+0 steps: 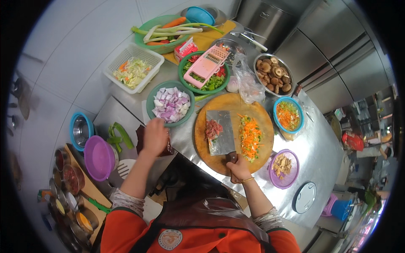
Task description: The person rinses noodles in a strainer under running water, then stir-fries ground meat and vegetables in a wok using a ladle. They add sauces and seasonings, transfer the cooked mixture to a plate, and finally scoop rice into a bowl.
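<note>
My right hand [237, 167] grips the handle of a cleaver [223, 136], whose broad blade lies flat over a round wooden chopping board [218, 164]. Chopped raw meat [213, 129] rests on the left part of the blade. Right of the blade is a pile of shredded carrot and chopped greens [250, 137]. My left hand [156, 136] is near the lower rim of a green bowl [152, 91] of cut purple onion [172, 104]; its fingers are curled, and whether they hold anything is unclear.
A pink grater [207, 66] lies across a bowl of cut peppers. Shiitake mushrooms [274, 74] fill a steel bowl behind the board. To the right stand a blue bowl [276, 115], a purple basket [295, 175] and a round scale [305, 197]. A purple bowl [99, 158] and seasoning containers [74, 178] are at left.
</note>
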### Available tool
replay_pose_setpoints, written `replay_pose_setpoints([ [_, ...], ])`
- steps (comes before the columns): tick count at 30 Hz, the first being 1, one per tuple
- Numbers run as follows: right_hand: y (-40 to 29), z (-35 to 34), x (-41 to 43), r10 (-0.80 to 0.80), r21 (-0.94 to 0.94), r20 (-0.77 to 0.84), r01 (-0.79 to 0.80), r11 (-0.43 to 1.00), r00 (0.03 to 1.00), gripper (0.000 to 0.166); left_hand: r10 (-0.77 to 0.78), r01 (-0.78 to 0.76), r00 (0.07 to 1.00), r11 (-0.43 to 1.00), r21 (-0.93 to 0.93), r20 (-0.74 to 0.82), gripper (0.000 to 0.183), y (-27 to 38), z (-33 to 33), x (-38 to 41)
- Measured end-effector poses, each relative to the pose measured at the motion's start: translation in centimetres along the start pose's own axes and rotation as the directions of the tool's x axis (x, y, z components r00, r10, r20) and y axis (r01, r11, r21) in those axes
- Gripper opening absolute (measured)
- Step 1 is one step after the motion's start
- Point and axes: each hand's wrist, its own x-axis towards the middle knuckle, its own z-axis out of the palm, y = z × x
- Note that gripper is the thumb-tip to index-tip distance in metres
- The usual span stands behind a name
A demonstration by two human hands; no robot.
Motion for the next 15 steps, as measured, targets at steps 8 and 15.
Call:
replay_pose_setpoints([
  [8, -5.0, -0.8, -1.3, 0.033, 0.141, 0.003, -0.033, 0.989, 0.999, 0.028, 0.480, -0.452, 0.877, 0.836, -0.311, 0.018, 0.015, 12.9, 9.9, 5.6],
  [15, 0.3, -5.8, -7.4, -0.236, -0.045, -0.367, 0.237, 0.971, 0.900, 0.043, 0.322, -0.299, 0.947, 0.877, -0.376, -0.004, 0.016, 9.1, 6.7, 5.0],
])
